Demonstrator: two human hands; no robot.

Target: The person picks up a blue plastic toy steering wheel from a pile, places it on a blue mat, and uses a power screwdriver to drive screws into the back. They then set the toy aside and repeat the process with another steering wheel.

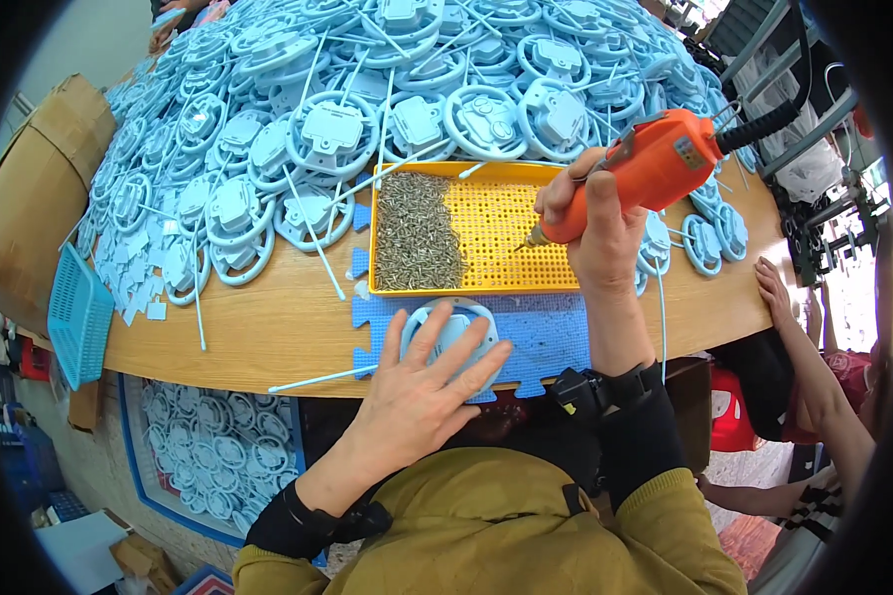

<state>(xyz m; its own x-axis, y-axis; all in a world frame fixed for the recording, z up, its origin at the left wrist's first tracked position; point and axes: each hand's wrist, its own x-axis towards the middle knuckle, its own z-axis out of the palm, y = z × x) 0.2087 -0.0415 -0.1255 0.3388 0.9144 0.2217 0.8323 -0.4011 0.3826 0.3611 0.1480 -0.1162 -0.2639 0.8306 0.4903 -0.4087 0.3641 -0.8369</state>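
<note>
My left hand (407,402) lies with spread fingers on a light-blue toy steering wheel (459,325). A thin rod of the same colour sticks out from the wheel to the left. Beneath it is a blue foam mat (551,337). In my right hand (607,238) is an orange electric screwdriver (655,164), its bit pointing down and left over the yellow perforated tray (486,291). Small metal screws (417,233) cover the tray's left part. The bit is apart from the wheel, and I cannot tell whether it carries a screw.
Many similar wheels (332,134) are heaped across the wooden table (228,342). Left are small blue plates (134,268), a turquoise basket (77,312) and a cardboard box (40,188). More wheels fill a crate (218,446) below. Another person's arm (814,367) rests at the right edge.
</note>
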